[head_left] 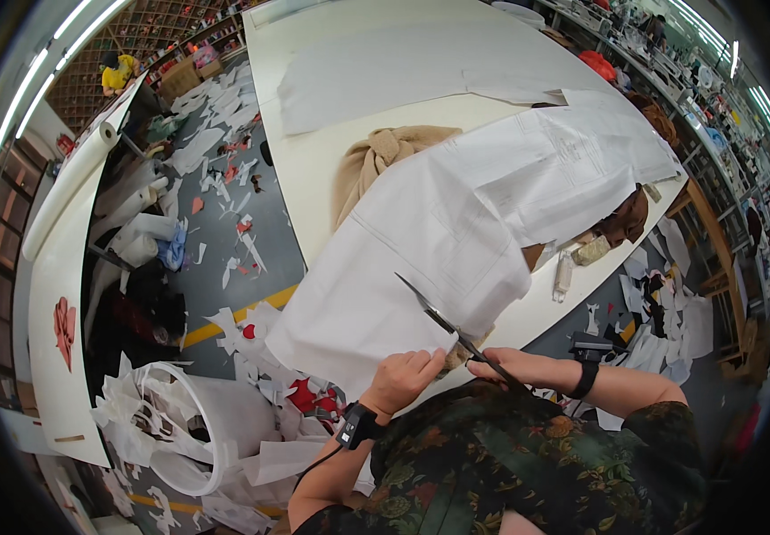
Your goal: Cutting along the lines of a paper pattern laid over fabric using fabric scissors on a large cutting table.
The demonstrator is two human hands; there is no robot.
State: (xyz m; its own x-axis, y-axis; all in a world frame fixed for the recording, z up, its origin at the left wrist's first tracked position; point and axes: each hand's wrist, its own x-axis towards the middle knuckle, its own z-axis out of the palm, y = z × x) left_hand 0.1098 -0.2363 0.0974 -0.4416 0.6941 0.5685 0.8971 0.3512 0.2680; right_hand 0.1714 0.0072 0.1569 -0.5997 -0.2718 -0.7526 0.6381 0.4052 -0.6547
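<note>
A large white sheet of pattern paper [385, 259] with thin printed lines drapes over the near end of the table. My left hand [405, 378] pinches its near edge, fingers curled. My right hand [512, 366] is closed round the handles of a pair of large dark scissors [443, 321]. The blades point up and left over the paper, slightly parted; I cannot tell whether paper lies between them. A little tan fabric shows between my hands. More tan fabric [394, 152] lies bunched beyond the sheet, partly under it.
Brown cloth [626, 218] and small wrapped bundles [591, 251] lie by the table's right edge. A white bin [233, 419] overflowing with scraps stands at left. Paper offcuts litter the floor [264, 232]. A person in yellow [118, 73] is at another table, far left.
</note>
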